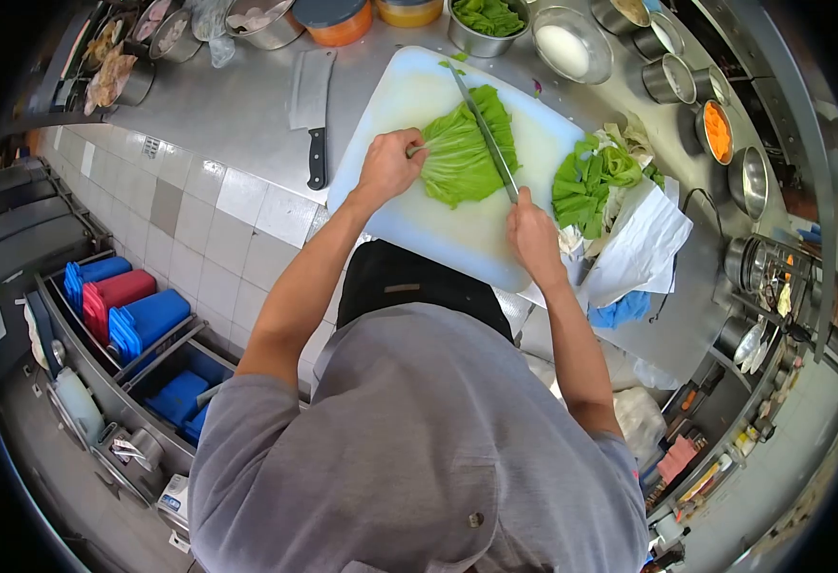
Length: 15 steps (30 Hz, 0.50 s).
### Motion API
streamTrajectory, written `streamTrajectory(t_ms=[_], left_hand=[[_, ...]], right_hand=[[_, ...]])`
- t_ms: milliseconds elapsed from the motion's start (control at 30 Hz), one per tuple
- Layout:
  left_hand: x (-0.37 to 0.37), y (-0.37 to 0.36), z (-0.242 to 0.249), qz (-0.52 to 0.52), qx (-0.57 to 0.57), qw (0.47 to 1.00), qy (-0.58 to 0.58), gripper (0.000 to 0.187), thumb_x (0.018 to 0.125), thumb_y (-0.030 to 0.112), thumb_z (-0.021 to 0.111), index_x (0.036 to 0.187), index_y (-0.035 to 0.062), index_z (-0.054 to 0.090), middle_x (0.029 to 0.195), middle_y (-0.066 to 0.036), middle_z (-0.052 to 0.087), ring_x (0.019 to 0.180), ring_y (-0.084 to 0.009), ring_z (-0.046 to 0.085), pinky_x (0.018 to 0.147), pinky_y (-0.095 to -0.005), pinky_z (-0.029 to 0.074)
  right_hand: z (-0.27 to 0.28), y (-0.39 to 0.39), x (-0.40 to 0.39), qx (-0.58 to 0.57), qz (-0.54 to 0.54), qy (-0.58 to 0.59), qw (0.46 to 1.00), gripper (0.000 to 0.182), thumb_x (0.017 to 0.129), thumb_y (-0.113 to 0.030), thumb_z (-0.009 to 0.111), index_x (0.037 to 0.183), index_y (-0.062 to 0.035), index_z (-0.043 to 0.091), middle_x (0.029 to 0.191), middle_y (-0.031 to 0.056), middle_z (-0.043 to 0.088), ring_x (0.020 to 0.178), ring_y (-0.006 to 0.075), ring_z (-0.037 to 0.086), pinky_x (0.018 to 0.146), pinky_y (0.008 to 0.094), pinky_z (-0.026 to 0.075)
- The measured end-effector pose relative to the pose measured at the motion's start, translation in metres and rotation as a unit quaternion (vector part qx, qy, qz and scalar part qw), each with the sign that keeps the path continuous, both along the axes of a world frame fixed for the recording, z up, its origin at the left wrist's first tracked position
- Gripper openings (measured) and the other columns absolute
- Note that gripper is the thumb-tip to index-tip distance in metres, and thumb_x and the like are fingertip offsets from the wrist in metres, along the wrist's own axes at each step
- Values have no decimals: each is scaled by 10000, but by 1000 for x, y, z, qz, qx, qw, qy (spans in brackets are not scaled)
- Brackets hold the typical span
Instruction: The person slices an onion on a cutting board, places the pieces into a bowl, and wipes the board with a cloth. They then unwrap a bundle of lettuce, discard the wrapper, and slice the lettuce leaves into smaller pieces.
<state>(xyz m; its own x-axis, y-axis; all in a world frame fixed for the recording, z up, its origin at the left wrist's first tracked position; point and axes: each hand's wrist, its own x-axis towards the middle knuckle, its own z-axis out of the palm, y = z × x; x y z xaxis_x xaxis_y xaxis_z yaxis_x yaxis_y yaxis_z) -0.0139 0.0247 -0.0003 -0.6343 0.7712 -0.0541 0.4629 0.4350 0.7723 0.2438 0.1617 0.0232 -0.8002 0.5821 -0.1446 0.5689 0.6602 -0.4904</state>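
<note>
A broad green lettuce leaf [467,158] lies spread on the white cutting board [381,205]. My left hand [390,164] is closed on the stem end of the leaf at its left side. In my right hand [534,234] is the handle of a long kitchen knife [489,138]. Its blade runs up and leftward across the right part of the leaf, the tip near small green scraps at the board's far edge. A heap of lettuce leaves [596,181] sits at the right edge of the board, beside my right hand.
A cleaver [314,110] with a black handle lies left of the board. Along the back stand a bowl of cut greens [488,21], a bowl with something white [564,48] and an orange tub [338,19]. White paper [639,239] and a blue cloth [620,310] lie at right.
</note>
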Motion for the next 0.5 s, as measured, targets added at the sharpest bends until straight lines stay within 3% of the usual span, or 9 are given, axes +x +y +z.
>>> streamTrajectory(t_ms=[67, 167, 267, 433, 500], left_hand=[[4, -3, 5, 12, 9, 1000, -3, 181, 875, 120, 783, 972, -27, 739, 754, -167, 704, 627, -243, 655, 633, -378, 530], [7, -6, 16, 26, -16, 998, -57, 166, 868, 90, 764, 990, -21, 742, 869, -230, 733, 744, -342, 719, 716, -413, 566], [10, -11, -2, 43, 50, 998, -19, 184, 859, 103, 787, 979, -31, 750, 767, -161, 711, 648, -236, 661, 648, -359, 541], [14, -9, -4, 45, 45, 998, -9, 186, 861, 90, 773, 995, -36, 751, 838, -188, 728, 702, -273, 688, 693, -376, 559], [11, -12, -6, 42, 37, 998, 8, 184, 861, 85, 768, 1000, -35, 751, 866, -198, 732, 726, -288, 699, 708, -385, 564]], right_hand=[[-2, -4, -4, -2, -8, 9, 1000, 210, 997, -77, 543, 1163, 35, 479, 757, 300, 640, 726, 522, 644, 663, 616, 489], [5, 1, -10, -1, -17, 25, 1000, 185, 1006, -79, 538, 1154, 9, 469, 780, 298, 650, 729, 517, 660, 655, 616, 515], [46, -20, -4, -13, -7, 3, 1000, 167, 1014, -90, 531, 1138, 3, 468, 801, 306, 658, 729, 527, 658, 664, 622, 516], [84, -31, 9, -15, 30, -117, 993, 162, 1001, -83, 528, 1129, 6, 483, 835, 311, 669, 745, 536, 663, 696, 621, 529], [59, -27, 11, -9, 40, -96, 995, 189, 973, -71, 535, 1130, 19, 482, 818, 306, 666, 761, 531, 654, 700, 625, 507]])
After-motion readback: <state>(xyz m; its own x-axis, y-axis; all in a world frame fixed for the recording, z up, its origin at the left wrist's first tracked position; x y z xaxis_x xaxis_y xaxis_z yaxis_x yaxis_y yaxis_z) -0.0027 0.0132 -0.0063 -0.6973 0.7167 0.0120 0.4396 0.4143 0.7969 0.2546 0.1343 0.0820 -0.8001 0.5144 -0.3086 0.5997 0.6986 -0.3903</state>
